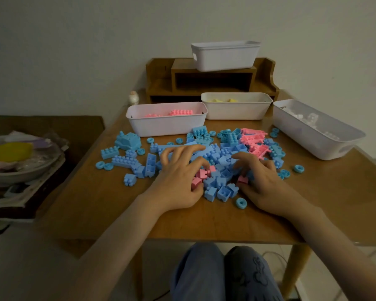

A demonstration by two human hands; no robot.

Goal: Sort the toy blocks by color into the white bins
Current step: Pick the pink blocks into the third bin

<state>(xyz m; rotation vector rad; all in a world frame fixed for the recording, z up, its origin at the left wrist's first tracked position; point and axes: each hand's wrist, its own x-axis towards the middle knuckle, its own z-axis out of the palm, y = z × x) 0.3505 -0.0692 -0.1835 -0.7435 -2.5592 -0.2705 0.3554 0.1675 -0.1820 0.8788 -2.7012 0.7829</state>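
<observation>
A pile of blue blocks with some pink blocks covers the middle of the wooden table. My left hand lies on the pile's near left, its curled fingers and thumb around small pink blocks. My right hand is on the near right, with its fingers curled over a small pink block. Behind the pile stand three white bins: one with pink blocks, one with yellow blocks, one with white blocks.
A fourth white bin sits on a wooden desk shelf at the back. A small figurine stands left of the shelf. A cluttered side table with a bowl and papers is at the left. Loose blue rings lie around the pile.
</observation>
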